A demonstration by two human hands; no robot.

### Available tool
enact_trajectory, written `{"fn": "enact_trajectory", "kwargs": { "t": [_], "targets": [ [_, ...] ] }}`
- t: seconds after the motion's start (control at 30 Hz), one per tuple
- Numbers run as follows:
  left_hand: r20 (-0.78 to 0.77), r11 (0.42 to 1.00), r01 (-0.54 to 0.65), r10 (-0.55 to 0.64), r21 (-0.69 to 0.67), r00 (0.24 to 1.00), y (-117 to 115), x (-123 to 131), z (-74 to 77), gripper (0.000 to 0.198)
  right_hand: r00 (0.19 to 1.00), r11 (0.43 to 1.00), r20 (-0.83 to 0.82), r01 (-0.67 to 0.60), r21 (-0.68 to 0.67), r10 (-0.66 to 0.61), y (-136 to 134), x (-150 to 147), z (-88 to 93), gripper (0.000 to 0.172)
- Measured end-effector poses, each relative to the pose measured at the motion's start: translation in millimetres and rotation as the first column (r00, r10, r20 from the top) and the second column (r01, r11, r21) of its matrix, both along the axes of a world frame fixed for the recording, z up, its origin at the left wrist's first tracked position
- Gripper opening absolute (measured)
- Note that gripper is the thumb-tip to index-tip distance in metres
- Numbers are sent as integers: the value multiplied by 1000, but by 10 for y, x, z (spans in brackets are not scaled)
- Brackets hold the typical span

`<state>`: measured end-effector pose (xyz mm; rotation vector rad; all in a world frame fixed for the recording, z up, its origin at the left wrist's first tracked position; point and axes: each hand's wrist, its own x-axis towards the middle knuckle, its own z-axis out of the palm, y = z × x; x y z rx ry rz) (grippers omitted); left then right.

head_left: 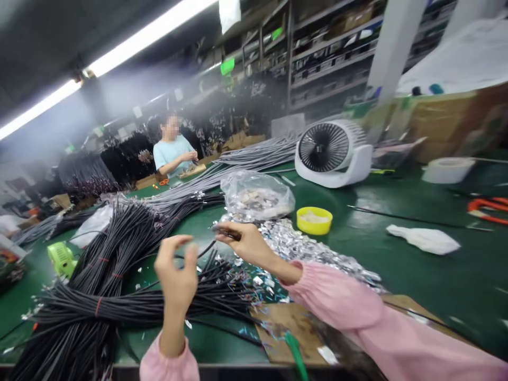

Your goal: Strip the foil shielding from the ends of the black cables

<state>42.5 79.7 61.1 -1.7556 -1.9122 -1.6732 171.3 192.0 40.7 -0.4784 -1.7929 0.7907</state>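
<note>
My left hand (pixel 177 272) is raised over the bundled black cables (pixel 130 301), its thumb and fingers curved but apart, with nothing visible between them. To its right, my right hand (pixel 248 243) pinches a thin dark piece that looks like the end of a black cable (pixel 208 247); blur hides its tip. Beneath and beyond the right hand lies a heap of small silvery metal parts (pixel 313 246). Coloured wire ends (pixel 254 296) stick out of the cable bundle below the hands.
A clear plastic bag (pixel 257 196), a yellow dish (pixel 314 220) and a white fan (pixel 333 153) stand beyond the heap. A brown board (pixel 289 323) with a green-handled tool (pixel 296 352) lies near the front edge. Across the table sits a person (pixel 174 151) in light blue.
</note>
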Motion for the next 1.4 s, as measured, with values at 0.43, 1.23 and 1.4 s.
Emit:
{"fn": "enact_trajectory", "kwargs": {
  "t": [0.43, 1.23, 1.4],
  "targets": [
    [212, 943, 197, -142, -267, 967, 278, 162, -240, 19, 1000, 1000, -8, -9, -15, 9, -135, 141, -109, 25],
    [16, 995, 78, -77, -69, 997, 238, 180, -378, 13, 976, 797, -117, -219, -562, 186, -129, 176, -3, 19],
    [-145, 996, -19, 33, 92, 989, 243, 164, -449, 19, 990, 859, -102, -132, -494, 93, -170, 191, 9, 22]
  ]
}}
